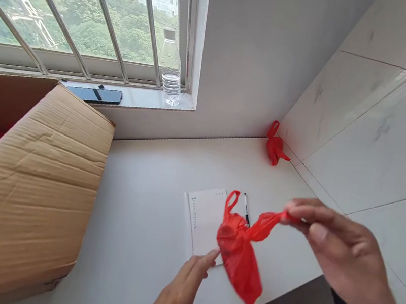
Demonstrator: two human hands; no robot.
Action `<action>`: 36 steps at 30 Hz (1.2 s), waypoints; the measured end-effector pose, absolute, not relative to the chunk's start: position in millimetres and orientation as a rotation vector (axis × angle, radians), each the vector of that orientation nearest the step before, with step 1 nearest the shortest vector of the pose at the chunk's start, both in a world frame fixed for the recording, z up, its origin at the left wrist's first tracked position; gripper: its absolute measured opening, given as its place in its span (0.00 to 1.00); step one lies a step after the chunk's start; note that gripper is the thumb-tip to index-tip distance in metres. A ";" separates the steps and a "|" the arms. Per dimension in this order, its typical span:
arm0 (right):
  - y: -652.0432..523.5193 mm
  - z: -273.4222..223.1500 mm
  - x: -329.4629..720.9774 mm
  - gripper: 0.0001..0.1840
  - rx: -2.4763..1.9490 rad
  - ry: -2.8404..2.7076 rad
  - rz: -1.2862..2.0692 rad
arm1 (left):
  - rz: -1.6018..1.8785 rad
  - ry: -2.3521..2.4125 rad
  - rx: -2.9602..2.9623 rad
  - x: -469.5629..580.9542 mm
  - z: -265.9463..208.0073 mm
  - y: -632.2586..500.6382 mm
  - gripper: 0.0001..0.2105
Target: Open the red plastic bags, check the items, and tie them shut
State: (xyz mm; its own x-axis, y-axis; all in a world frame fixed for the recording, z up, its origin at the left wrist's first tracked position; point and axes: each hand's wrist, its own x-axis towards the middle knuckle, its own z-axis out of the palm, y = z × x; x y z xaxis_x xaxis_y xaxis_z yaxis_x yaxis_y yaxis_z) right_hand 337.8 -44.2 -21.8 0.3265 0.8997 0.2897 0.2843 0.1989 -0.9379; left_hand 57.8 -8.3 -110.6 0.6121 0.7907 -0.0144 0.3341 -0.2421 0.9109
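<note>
A knotted red plastic bag [239, 248] hangs in the air over the white table, stretched out sideways from one handle. My right hand [342, 246] pinches the end of that handle between thumb and fingers. Just below and left of the bag is my left hand [185, 288], fingers stretched and thumb apart; its fingertips are at the bag's edge, and I cannot tell if they touch it. Something darker shows through the thin plastic, too unclear to name. Under the bag lie an open notebook [206, 214] with handwritten lines and a black-and-clear pen [246, 208].
A large cardboard box [49, 169] with red plastic inside stands at the left. Another knotted red bag [275, 147] sits in the table's far right corner. On the windowsill are a phone [98, 95] and a water bottle [171, 72]. A tiled wall [383, 134] bounds the right side.
</note>
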 end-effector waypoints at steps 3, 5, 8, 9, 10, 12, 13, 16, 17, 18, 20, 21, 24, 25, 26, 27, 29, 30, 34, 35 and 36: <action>-59.3 -34.3 289.8 0.17 -1.228 -1.576 0.847 | 0.518 0.931 1.915 60.7 -122.3 -1.9 0.39; -58.0 -41.1 268.6 0.23 -1.034 -1.782 0.959 | 0.488 0.994 1.880 45.8 -129.2 2.0 0.23; -43.1 -52.3 258.5 0.22 -0.975 -1.870 0.903 | 0.485 1.066 1.708 14.8 -137.5 2.1 0.16; -37.1 -57.7 258.3 0.19 -1.066 -1.827 0.875 | 0.512 1.064 1.630 5.8 -140.9 0.3 0.16; -31.6 -64.3 257.9 0.16 -1.181 -1.768 0.875 | 0.558 1.060 1.546 -1.6 -144.9 -2.2 0.17; -23.7 -80.2 252.8 0.12 -1.329 -1.730 0.956 | 0.666 1.055 1.409 -10.6 -154.3 -7.9 0.20; -21.6 -88.8 247.4 0.12 -1.340 -1.775 1.008 | 0.708 1.060 1.379 -12.4 -158.8 -10.5 0.21; -20.1 -111.4 224.3 0.10 -1.253 -2.009 1.062 | 0.713 1.090 1.448 -11.5 -166.9 -14.5 0.22; -20.3 -116.4 217.2 0.08 -1.260 -2.049 1.041 | 0.697 1.087 1.471 -10.6 -167.0 -14.7 0.23; -20.3 -119.8 211.7 0.06 -1.287 -2.063 1.018 | 0.689 1.083 1.477 -10.0 -165.8 -14.7 0.23; -19.9 -122.2 206.4 0.05 -1.342 -2.051 1.002 | 0.710 1.070 1.445 -11.3 -160.8 -14.2 0.24; -19.5 -121.6 206.5 0.05 -1.363 -2.039 1.009 | 0.739 1.072 1.431 -13.5 -157.8 -13.8 0.24; -18.8 -117.0 213.4 0.04 -1.426 -1.972 1.044 | 0.796 1.099 1.497 -26.8 -151.6 -11.1 0.21; -18.8 -115.3 216.2 0.04 -1.452 -1.939 1.056 | 0.795 1.101 1.551 -32.6 -151.3 -9.5 0.21; -18.9 -114.0 218.5 0.04 -1.478 -1.907 1.069 | 0.794 1.100 1.605 -38.3 -152.1 -7.7 0.22; -19.1 -113.1 220.1 0.04 -1.504 -1.880 1.081 | 0.799 1.093 1.653 -43.4 -153.8 -5.6 0.22; -19.4 -112.8 220.5 0.05 -1.542 -1.836 1.095 | 0.822 1.057 1.748 -49.9 -158.3 -1.4 0.24; -19.5 -113.4 219.2 0.04 -1.547 -1.823 1.088 | 0.837 1.031 1.794 -51.0 -160.5 0.5 0.25; -20.1 -120.0 207.9 0.09 -1.449 -1.886 0.976 | 0.891 0.960 1.844 -44.0 -162.5 3.9 0.27; -20.3 -122.4 204.7 0.12 -1.420 -1.918 0.947 | 0.906 0.962 1.821 -41.4 -161.2 3.2 0.26; -20.6 -124.8 201.9 0.13 -1.398 -1.941 0.925 | 0.902 0.955 1.806 -39.1 -159.4 2.1 0.25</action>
State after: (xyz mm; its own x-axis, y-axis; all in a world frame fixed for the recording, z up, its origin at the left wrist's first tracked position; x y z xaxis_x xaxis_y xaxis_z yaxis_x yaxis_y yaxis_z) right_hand 201.9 -20.6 -124.8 -0.2919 0.9551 0.0513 0.5615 0.2146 -0.7991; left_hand -39.1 2.1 -159.4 0.4408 0.8772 0.1905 0.2399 -0.3196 0.9167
